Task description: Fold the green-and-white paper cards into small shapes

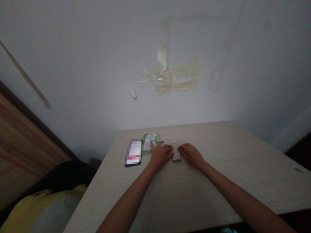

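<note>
A narrow, flat printed strip (175, 150), pale with orange and green marks, lies lengthwise on the table between my hands. My left hand (160, 155) has its thumb and a finger at the strip's left edge, while its other fingers spread out toward a green-and-white flat packet (147, 142). At the opposite edge, my right hand (192, 154) has its fingertips pinched together against the strip. Whether the strip is a folded wrapper or a small packet I cannot tell. The packet lies partly behind my left fingers.
A phone (134, 153) with a lit, blurred screen lies left of the packet. The pale wooden table (233, 174) meets a wall (97, 64) bearing peeling clear tape (167, 76). Past the table's left edge are a yellow-and-grey cloth item (48, 210) and wooden panelling (19, 145).
</note>
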Demonstrator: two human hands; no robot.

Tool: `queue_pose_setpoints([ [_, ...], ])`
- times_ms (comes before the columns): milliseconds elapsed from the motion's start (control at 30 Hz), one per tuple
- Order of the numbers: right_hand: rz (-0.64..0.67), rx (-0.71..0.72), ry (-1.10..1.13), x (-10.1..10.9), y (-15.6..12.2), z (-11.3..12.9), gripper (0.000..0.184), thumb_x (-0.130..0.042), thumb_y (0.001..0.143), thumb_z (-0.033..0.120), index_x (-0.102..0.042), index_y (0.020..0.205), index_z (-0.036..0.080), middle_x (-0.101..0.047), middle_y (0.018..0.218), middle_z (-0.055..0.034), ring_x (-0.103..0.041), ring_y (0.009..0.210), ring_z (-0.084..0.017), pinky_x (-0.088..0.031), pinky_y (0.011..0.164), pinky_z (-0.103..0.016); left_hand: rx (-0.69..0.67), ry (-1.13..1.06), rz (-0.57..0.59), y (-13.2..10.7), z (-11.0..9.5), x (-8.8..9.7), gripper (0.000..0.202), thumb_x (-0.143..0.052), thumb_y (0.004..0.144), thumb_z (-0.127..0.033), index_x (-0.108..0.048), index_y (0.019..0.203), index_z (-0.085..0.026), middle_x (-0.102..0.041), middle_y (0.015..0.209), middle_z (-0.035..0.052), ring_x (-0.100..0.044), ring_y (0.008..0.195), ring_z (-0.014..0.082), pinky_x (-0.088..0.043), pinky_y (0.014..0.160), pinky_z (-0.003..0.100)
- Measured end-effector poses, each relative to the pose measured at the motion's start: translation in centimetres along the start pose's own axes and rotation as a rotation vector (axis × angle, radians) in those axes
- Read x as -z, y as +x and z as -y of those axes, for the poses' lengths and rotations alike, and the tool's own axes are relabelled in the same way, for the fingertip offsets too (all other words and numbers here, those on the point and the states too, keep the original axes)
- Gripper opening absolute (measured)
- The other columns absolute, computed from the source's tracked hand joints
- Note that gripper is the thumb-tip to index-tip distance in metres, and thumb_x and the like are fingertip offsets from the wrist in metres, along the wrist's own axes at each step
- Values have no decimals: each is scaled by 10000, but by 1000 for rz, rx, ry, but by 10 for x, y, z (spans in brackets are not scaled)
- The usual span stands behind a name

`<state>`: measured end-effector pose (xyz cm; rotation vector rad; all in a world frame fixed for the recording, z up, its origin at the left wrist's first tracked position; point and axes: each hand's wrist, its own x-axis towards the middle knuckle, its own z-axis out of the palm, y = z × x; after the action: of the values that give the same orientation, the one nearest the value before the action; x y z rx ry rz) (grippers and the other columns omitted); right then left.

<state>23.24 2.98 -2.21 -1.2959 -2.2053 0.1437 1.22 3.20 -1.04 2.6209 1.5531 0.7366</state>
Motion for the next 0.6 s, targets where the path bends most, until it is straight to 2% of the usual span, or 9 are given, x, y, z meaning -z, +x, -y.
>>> queue_pose_setpoints([
  [267, -40, -61, -87, -3, 2, -8, 201, -499, 930, 270, -666, 1024, 211, -627, 1153, -105, -540, 1165, -227, -423, 988, -370, 15, -19, 34, 1, 0, 2, 256, -567, 853, -506, -668, 1081, -448, -681, 1187, -50, -370, 1320, 318, 130, 1028, 750],
  [600, -6, -94, -177, 1, 14, -6, 227, -473, 951, 294, -659, 1057, 217, -618, 1188, -125, -556, 1155, -247, -426, 970, -383, 23, 5, 62, 1, -2, 3, 259, -553, 862, -493, -661, 1095, -457, -668, 1209, -50, -329, 1351, 331, 81, 1037, 757],
])
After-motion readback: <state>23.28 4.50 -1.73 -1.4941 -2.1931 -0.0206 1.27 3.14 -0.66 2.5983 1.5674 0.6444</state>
